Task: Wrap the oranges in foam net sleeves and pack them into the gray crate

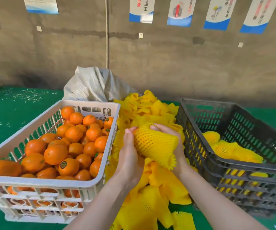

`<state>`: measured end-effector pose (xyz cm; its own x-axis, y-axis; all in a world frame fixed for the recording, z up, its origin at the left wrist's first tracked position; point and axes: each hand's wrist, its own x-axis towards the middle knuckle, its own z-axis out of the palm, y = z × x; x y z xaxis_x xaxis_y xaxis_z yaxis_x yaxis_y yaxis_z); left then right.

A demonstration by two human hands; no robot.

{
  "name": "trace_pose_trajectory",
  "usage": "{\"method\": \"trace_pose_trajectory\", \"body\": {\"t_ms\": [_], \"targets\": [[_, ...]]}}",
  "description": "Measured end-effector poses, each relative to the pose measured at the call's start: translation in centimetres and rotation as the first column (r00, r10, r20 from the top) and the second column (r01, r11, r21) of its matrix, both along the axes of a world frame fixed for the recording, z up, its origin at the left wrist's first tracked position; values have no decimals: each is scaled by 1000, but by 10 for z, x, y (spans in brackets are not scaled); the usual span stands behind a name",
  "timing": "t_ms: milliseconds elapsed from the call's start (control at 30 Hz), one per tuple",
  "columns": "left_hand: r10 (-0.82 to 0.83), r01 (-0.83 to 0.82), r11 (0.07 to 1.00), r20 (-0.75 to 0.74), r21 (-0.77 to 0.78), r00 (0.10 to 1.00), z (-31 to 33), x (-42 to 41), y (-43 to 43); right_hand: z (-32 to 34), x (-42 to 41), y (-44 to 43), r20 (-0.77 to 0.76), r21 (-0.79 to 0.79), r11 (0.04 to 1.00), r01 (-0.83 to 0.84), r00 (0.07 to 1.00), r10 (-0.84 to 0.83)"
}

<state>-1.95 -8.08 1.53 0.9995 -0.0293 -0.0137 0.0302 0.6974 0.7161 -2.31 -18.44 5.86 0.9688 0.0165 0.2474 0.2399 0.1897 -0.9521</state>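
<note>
Two hands, head view: left hand (130,146) & right hand (168,135) both clamp one bulging sleeve (155,143), fruit prob. inside, above the sleeve pile (158,188) btwn crates. Placement suits flow: oranges (74,133) in white crate (90,103) at left, gray crate (233,165) at right w/ wrapped ones (225,148).

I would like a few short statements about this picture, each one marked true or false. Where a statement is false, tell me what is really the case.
1. The left hand and the right hand hold one yellow foam net sleeve together. True.
2. The gray crate is empty. False: a few wrapped oranges already lie in it.
3. The white crate, on the left, holds bare oranges. True.
4. The pile of loose sleeves lies inside the white crate. False: it lies between the two crates, on the green surface.
</note>
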Motion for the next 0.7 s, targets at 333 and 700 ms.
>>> {"method": "trace_pose_trajectory", "body": {"t_ms": [333,700], "targets": [[-3,-9,970,49,243,999,1,6,-18,-30,-3,-8,448,-351,826,442,854,-266],[-78,92,977,-82,192,994,4,10,-11,-12,9,-35,302,-301,886,351,917,-261]]}}
